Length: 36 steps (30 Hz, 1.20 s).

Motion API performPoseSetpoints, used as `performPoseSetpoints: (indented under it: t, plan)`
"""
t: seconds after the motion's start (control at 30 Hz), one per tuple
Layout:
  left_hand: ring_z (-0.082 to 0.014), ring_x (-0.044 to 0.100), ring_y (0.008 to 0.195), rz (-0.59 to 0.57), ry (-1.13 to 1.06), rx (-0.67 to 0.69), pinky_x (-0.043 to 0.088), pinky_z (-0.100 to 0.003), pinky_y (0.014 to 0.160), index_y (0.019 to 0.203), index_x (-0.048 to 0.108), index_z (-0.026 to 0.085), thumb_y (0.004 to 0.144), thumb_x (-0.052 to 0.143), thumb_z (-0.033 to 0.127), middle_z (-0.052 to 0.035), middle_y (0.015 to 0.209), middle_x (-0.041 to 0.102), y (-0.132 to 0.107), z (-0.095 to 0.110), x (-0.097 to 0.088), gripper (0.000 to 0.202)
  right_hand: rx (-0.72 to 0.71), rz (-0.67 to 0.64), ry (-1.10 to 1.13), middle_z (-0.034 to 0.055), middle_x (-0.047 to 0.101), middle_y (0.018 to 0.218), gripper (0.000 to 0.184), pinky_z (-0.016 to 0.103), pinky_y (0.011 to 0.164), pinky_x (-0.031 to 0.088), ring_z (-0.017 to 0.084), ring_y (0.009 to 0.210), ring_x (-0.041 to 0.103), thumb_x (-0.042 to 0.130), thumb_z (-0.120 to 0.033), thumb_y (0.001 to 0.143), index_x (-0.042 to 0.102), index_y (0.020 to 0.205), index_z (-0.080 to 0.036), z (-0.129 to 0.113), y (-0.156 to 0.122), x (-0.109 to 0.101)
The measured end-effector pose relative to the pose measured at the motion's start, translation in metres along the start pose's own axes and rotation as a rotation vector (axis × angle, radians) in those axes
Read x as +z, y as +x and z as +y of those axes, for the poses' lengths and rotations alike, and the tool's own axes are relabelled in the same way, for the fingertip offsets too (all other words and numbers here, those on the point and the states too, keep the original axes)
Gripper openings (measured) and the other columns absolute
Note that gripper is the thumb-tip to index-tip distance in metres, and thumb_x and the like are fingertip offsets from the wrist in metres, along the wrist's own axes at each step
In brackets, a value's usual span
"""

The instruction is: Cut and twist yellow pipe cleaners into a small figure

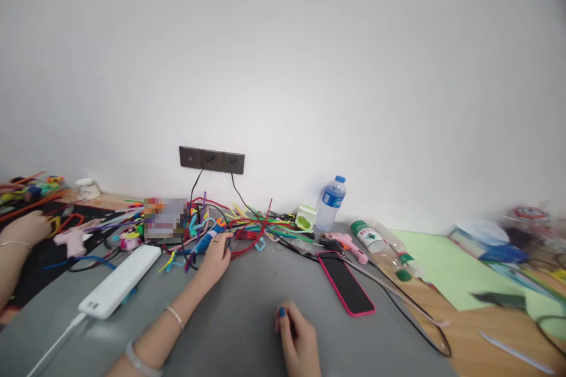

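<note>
My left hand [215, 262] reaches into a tangle of coloured pipe cleaners [254, 227] near the wall. Its fingers curl beside a blue fuzzy piece [204, 241] with orange on it, and a black cable runs close by. What sits between those fingers is hidden. Low in the middle, my right hand [299, 339] rests over the grey table mat [252, 318] with its fingers curled in and a blue thumbnail showing; I see nothing in it. A phone with a pink edge [347, 284] lies to its right.
A white power bank [120, 283] with a cable lies left. Another person's hand [29, 232] is at far left, near a pink glue gun [73, 241]. A water bottle [331, 203], small green-white box [306, 218], second pink glue gun [352, 245] and lying bottles [369, 237] line the wall.
</note>
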<state>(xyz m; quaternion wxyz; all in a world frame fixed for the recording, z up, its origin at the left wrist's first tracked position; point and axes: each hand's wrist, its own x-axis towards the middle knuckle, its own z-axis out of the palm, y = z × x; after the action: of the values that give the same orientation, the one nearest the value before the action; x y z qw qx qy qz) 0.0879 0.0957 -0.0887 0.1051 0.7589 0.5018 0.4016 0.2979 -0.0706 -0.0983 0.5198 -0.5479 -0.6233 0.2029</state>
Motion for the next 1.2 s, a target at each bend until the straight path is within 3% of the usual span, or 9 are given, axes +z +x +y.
performPoseSetpoints:
  t: [0.4,0.73,1.03,1.2]
  plan:
    - [-0.0263,0.056,0.112,-0.023,0.082,-0.012,0.046,-0.044,0.095,0.111,0.058,0.016,0.077,0.045,0.003,-0.0123,0.118,0.062,0.007,-0.006,0.015,0.039,0.136,0.018,-0.056,0.0002,0.053,0.060,0.037,0.022,0.055,0.038,0.014,0.054,0.049,0.037,-0.041,0.095,0.052,0.068,-0.020,-0.006,0.003,-0.002]
    - [-0.0245,0.057,0.111,-0.048,0.095,0.001,0.045,-0.041,0.095,0.112,0.056,0.016,0.079,0.046,0.003,-0.0105,0.117,0.064,0.006,0.001,0.009,0.037,0.167,0.003,-0.045,0.0004,0.053,0.061,0.037,0.024,0.056,0.037,0.015,0.056,0.049,0.036,-0.043,0.095,0.053,0.072,-0.019,-0.006,0.004,-0.001]
    - [-0.0288,0.055,0.112,-0.104,0.181,-0.043,0.045,-0.044,0.092,0.119,0.055,0.018,0.078,0.050,0.007,-0.0113,0.118,0.065,0.007,0.007,0.008,0.042,0.154,0.019,-0.060,-0.0002,0.053,0.059,0.036,0.024,0.055,0.036,0.014,0.054,0.048,0.036,-0.042,0.094,0.052,0.071,-0.019,-0.006,0.005,-0.001]
    - [-0.0282,0.056,0.111,-0.124,0.208,-0.052,0.046,-0.042,0.091,0.120,0.055,0.017,0.079,0.049,0.007,-0.0110,0.119,0.064,0.009,0.011,0.003,0.042,0.268,0.016,0.029,-0.0002,0.053,0.056,0.038,0.023,0.051,0.035,0.014,0.051,0.046,0.038,-0.048,0.092,0.054,0.074,-0.018,-0.004,0.016,-0.001]
